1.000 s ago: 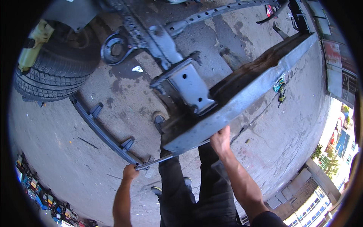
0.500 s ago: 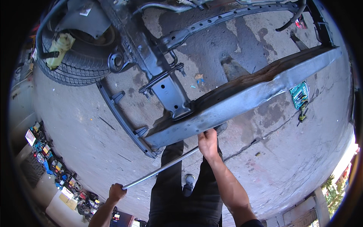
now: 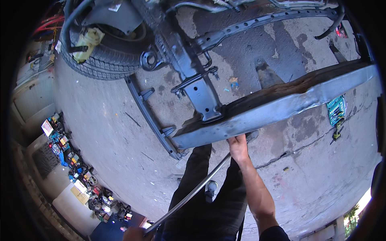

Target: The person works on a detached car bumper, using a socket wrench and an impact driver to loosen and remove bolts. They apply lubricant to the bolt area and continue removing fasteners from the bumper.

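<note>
A long silvery metal bar [image 3: 195, 190] slants across in front of my legs. My left hand [image 3: 138, 233], low in the view and partly cut off by the edge, is closed round the bar's lower end. Against the lower edge of a dented blue-grey bumper beam [image 3: 257, 120], my right hand [image 3: 239, 148] is closed at the bar's upper end; its fingertips are partly hidden there. The beam sits on the end of a dark vehicle frame rail [image 3: 201, 96] with a bolted flange.
A tyre [image 3: 116, 60] and a yellowish plastic bottle [image 3: 88, 43] are at upper left. A dark curved bar [image 3: 148, 116] lies on the concrete floor. An open green tool case [image 3: 336, 110] and a green-and-black tool [image 3: 337, 132] lie at right. Assorted parts [image 3: 76, 168] line the left wall.
My left hand has swung the bar's lower end down and toward my body, so the bar stands steeper. My right hand stays at the beam. The whole view has shifted a little.
</note>
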Demonstrator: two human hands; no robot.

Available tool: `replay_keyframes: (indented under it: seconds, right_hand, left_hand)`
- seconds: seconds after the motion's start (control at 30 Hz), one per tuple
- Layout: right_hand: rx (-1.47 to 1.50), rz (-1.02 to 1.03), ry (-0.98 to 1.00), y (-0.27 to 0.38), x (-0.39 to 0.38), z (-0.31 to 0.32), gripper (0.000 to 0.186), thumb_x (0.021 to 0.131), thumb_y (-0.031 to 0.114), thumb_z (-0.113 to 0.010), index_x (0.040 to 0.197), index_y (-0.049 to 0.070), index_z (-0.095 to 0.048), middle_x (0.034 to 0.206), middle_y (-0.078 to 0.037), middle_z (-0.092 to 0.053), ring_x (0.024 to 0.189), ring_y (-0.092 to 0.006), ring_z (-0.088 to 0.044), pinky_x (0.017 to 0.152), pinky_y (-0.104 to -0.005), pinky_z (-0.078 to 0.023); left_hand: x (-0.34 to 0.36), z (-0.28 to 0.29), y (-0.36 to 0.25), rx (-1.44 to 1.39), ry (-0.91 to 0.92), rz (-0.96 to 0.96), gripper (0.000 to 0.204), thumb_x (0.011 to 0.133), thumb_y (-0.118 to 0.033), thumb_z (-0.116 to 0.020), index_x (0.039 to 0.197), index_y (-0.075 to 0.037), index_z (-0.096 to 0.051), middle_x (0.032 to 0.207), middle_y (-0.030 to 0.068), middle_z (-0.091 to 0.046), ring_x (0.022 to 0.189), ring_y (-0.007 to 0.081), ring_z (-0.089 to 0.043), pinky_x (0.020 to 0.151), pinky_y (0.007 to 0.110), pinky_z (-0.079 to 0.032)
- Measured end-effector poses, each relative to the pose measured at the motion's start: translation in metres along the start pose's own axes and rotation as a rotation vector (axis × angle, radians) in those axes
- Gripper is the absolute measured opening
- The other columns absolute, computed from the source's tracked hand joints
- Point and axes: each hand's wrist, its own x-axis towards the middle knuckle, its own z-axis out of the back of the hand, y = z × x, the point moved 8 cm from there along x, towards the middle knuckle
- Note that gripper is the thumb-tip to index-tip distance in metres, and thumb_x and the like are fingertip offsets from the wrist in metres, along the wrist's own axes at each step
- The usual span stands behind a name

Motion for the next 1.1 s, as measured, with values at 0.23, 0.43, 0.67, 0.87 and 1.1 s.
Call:
replay_keyframes:
  seconds: [0.23, 0.43, 0.67, 0.87, 1.1]
  right_hand:
    - [-0.140, 0.201, -0.196, 0.023, -0.011, 0.006, 0.017, 0.097, 0.002, -0.053, 0.106, -0.003, -0.066, 0.095, -0.007, -0.069, 0.093, -0.0147, -0.060, 0.083, -0.0305, -0.049]
    - [-0.236, 0.178, -0.315, 0.045, -0.019, -0.006, 0.019, 0.092, -0.003, -0.052, 0.102, -0.004, -0.068, 0.096, -0.010, -0.072, 0.092, -0.0185, -0.064, 0.083, -0.0335, -0.052]
    - [-0.542, 0.184, -0.461, 0.051, -0.026, -0.010, 0.019, 0.087, 0.000, -0.056, 0.099, -0.003, -0.070, 0.091, -0.023, -0.073, 0.093, -0.0352, -0.072, 0.083, -0.0423, -0.054]
    - [-0.561, 0.154, -0.422, 0.040, -0.021, -0.002, 0.018, 0.090, 0.005, -0.055, 0.099, -0.004, -0.067, 0.090, -0.023, -0.072, 0.090, -0.0361, -0.072, 0.081, -0.0427, -0.054]
    - [-0.392, 0.078, -0.301, 0.044, -0.018, -0.004, 0.023, 0.096, 0.017, -0.061, 0.107, -0.003, -0.063, 0.080, -0.022, -0.067, 0.075, -0.0402, -0.067, 0.070, -0.0433, -0.051]
  left_hand:
    - [0.208, 0.000, 0.051, 0.228, -0.435, -0.290, 0.027, 0.084, -0.027, -0.068, 0.064, -0.010, -0.063, 0.057, 0.0150, -0.063, 0.053, 0.0379, -0.064, 0.053, 0.050, -0.053]
    - [0.288, -0.026, 0.081, 0.146, -0.544, -0.587, 0.031, 0.080, -0.021, -0.069, 0.057, -0.012, -0.051, 0.048, 0.0122, -0.057, 0.041, 0.0347, -0.058, 0.041, 0.046, -0.046]
    - [0.549, -0.086, 0.020, 0.262, -0.533, -0.338, 0.016, 0.081, -0.028, -0.071, 0.079, -0.012, -0.071, 0.084, 0.0165, -0.071, 0.083, 0.0394, -0.069, 0.073, 0.050, -0.056]
    - [0.495, -0.088, 0.072, 0.188, -0.149, -0.269, 0.018, 0.081, -0.026, -0.069, 0.084, -0.009, -0.075, 0.089, 0.0207, -0.072, 0.090, 0.0424, -0.069, 0.082, 0.052, -0.056]
    - [0.303, -0.051, 0.124, 0.235, -0.091, -0.051, 0.024, 0.083, -0.032, -0.068, 0.082, -0.009, -0.074, 0.079, 0.0201, -0.071, 0.078, 0.0432, -0.069, 0.076, 0.053, -0.057]
